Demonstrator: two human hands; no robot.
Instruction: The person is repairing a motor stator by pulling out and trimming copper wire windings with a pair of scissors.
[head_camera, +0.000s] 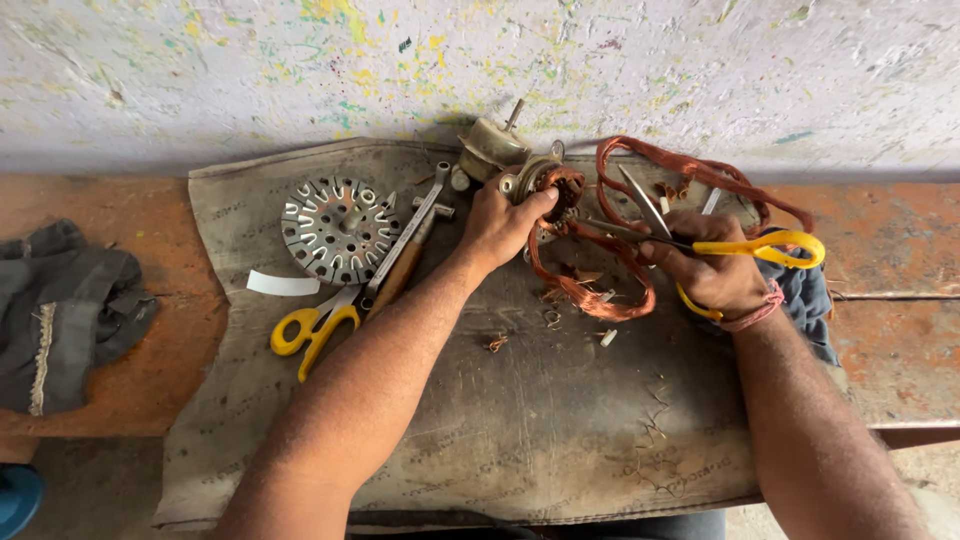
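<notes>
My left hand (500, 225) grips a small motor stator (545, 185) with copper windings, held on a grey cloth mat (520, 420). My right hand (715, 270) holds yellow-handled scissors (760, 248), blades open and pointing left toward the stator. Loose loops of copper wire (600, 290) trail from the stator between both hands, and more wire (700, 170) arcs behind the right hand.
A round slotted metal disc (338, 228) lies left of my left hand, beside a wooden-handled tool (400, 270) and a second pair of yellow scissors (310, 335). A small motor body (490, 145) stands by the wall. Dark cloth (65, 310) lies far left.
</notes>
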